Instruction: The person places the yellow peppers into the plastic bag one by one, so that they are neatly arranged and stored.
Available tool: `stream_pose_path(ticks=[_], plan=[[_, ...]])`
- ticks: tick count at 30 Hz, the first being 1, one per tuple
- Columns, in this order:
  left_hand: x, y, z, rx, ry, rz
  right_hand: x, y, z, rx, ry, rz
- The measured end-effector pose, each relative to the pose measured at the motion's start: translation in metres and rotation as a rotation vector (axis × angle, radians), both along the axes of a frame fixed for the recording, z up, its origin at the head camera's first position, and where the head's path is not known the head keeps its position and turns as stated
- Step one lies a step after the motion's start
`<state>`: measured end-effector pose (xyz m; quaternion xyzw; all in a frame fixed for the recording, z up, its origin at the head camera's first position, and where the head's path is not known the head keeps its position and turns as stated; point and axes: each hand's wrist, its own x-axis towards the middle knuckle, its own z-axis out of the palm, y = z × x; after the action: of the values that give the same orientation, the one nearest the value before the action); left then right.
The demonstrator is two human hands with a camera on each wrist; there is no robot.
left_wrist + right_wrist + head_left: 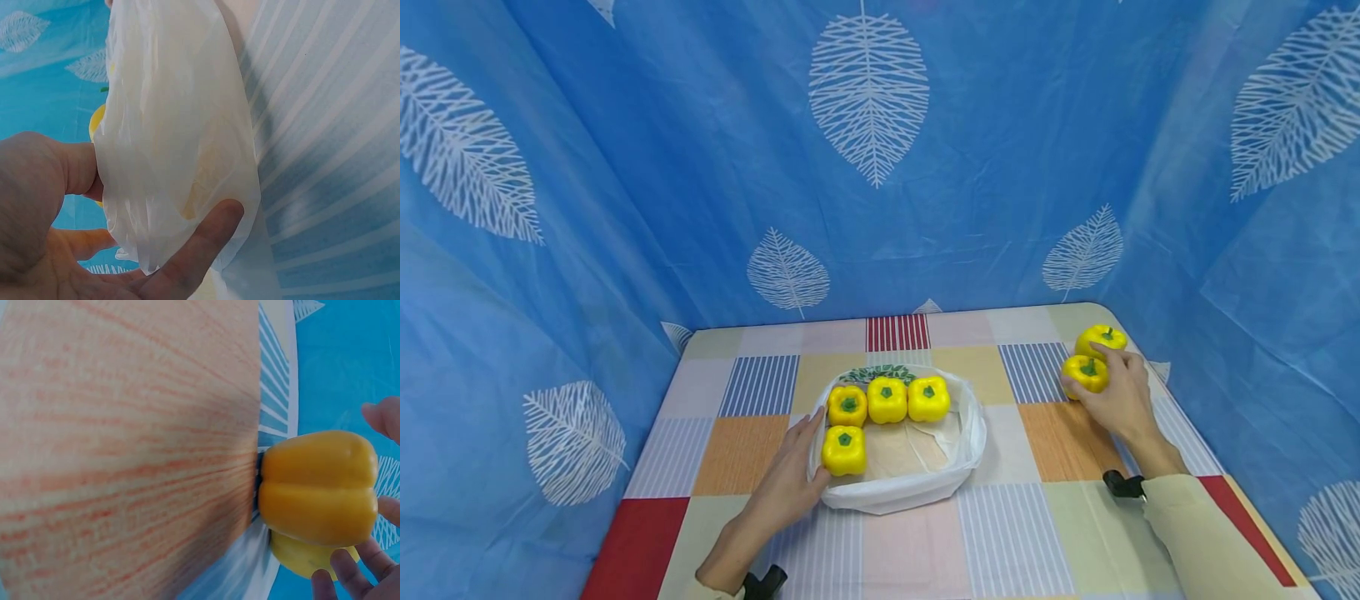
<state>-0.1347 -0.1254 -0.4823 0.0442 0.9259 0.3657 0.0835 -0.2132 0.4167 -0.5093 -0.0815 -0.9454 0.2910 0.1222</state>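
A white plastic bag (898, 492) stands with its mouth rolled wide, holding several yellow bell peppers (844, 451) along its left and far sides. At its left wall, my left hand (790, 475) grips the rim, the thumb tucked over the edge and the fingers (206, 240) along the outside. Over at the table's far right, two more yellow bell peppers sit close together, a nearer one (1084, 375) and a farther one (1101, 338). My right hand (1116, 396) reaches around the nearer pepper (319, 487), its thumb apart from the skin and its fingers spread beside both.
A patchwork-checked tablecloth (752, 454) covers the table. Blue curtains (970, 167) with white leaf prints surround it at the back and both sides, the right one close beside the two peppers. Green print shows on the bag's far edge.
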Motion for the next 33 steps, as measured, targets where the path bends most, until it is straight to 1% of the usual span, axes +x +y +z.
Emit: stream_pose_path(ticks=[3, 10, 13, 25, 33], plan=[[0.000, 0.000, 0.000, -0.001, 0.005, -0.003, 0.000, 0.001, -0.002, -0.007, -0.005, -0.010], [0.000, -0.001, -0.001, -0.004, 0.006, -0.006, 0.001, 0.001, -0.007, -0.018, -0.072, -0.038], [0.000, 0.000, -0.001, -0.006, 0.007, -0.005, 0.001, 0.001, -0.008, -0.015, -0.084, -0.036], [-0.001, -0.001, -0.001, -0.019, 0.007, -0.005, 0.001, 0.002, -0.010, 0.005, -0.096, -0.023], [-0.001, -0.002, -0.002, -0.011, 0.016, -0.010, 0.001, 0.003, -0.011, 0.015, -0.095, -0.011]])
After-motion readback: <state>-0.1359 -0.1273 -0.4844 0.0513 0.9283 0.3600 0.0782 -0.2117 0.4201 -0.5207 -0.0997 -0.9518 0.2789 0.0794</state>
